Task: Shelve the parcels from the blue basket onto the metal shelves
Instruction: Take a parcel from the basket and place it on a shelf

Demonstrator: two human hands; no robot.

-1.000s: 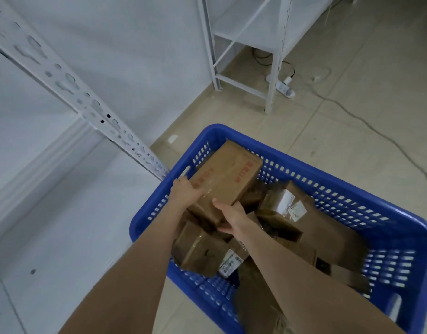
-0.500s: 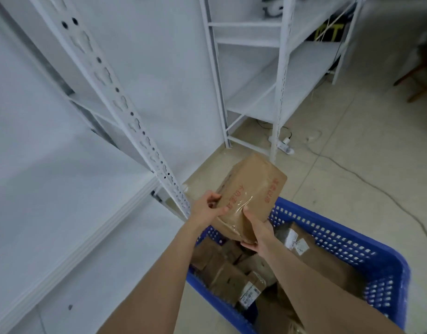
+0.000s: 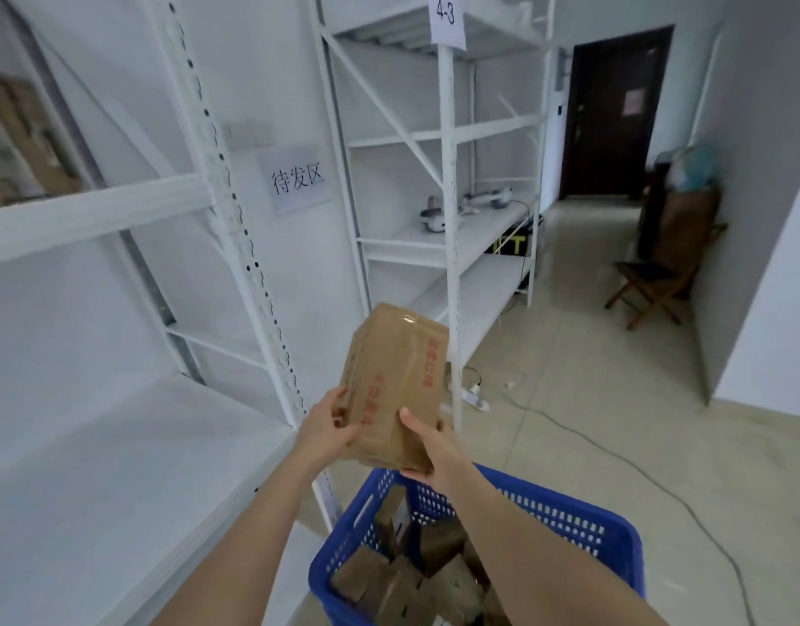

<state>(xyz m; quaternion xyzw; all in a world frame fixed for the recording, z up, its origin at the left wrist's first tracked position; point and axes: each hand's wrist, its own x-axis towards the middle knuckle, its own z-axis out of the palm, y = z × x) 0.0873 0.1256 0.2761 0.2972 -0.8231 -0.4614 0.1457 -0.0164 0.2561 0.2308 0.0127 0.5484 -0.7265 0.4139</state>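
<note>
Items we record:

- Upper left shelf: brown cartons (image 3: pixel 23 142), blurred.
- Metal shelves (image 3: pixel 95 210): white, with a perforated upright.
- Left grip (image 3: pixel 325 426): fingers curled round the near left edge of the taped parcel (image 3: pixel 393 381).
- Taped parcel: brown with red print, held in the air above the far rim of the basket, far end tilted up.
- Right grip (image 3: pixel 434 449): clamped on the parcel's near right corner, thumb on the top face.
- Blue basket (image 3: pixel 569 517): holds a heap of brown parcels (image 3: pixel 411 576).
- Second shelving unit (image 3: pixel 447 173): tagged 4-3.
- Folding chair (image 3: pixel 655 291): stands by the right wall.
</note>
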